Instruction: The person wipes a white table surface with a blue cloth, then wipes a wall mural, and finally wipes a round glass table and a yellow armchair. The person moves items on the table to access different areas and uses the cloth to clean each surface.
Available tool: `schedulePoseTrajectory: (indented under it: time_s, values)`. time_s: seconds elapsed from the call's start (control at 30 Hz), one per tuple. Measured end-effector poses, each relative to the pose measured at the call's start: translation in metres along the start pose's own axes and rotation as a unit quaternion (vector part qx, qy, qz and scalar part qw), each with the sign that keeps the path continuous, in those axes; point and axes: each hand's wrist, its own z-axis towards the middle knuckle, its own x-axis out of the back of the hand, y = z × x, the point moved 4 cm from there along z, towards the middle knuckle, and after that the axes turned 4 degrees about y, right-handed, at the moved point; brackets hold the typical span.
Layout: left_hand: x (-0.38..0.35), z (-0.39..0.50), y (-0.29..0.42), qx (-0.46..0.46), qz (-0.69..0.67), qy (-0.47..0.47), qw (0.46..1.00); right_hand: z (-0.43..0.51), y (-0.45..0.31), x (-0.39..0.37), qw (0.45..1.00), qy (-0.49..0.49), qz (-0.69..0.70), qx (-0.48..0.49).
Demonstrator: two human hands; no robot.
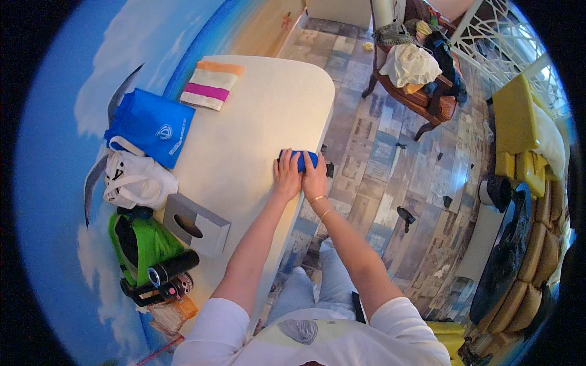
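A small blue bundle [301, 161], apparently folded or rolled cloth, lies at the right edge of the white table [247, 132]. My left hand [287, 177] grips it from the left, fingers bent over its top. Against its right part rests my right hand [315, 177], also curled over it, with thin bracelets on the wrist. The two hands almost touch at the thumbs. Much of the bundle is hidden under my fingers, so its exact kind is hard to tell.
Along the table's wall side are a striped folded cloth [211, 86], a blue bag [151, 126], a white tote bag [137, 180], a grey tissue box [197, 225], a green bag [146, 247] and a black bottle [174, 267]. A clothes-laden armchair [419, 103] stands beyond.
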Motion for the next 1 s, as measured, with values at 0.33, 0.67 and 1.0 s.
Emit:
schedulePoseTrajectory:
  time_s: [0.33,0.67,1.0]
  values:
    - [0.02,-0.088,0.001,0.062,-0.013,-0.036,0.997,-0.078,-0.017,0.009,0.995,-0.078,-0.013,0.056]
    - [-0.002,0.0,-0.017,0.019,0.005,-0.031,0.999,0.013,-0.014,0.0,0.995,-0.056,-0.043,0.068]
    - [-0.043,0.195,-0.017,0.005,-0.034,0.011,0.999,0.199,0.02,-0.014,0.979,-0.047,-0.173,0.097]
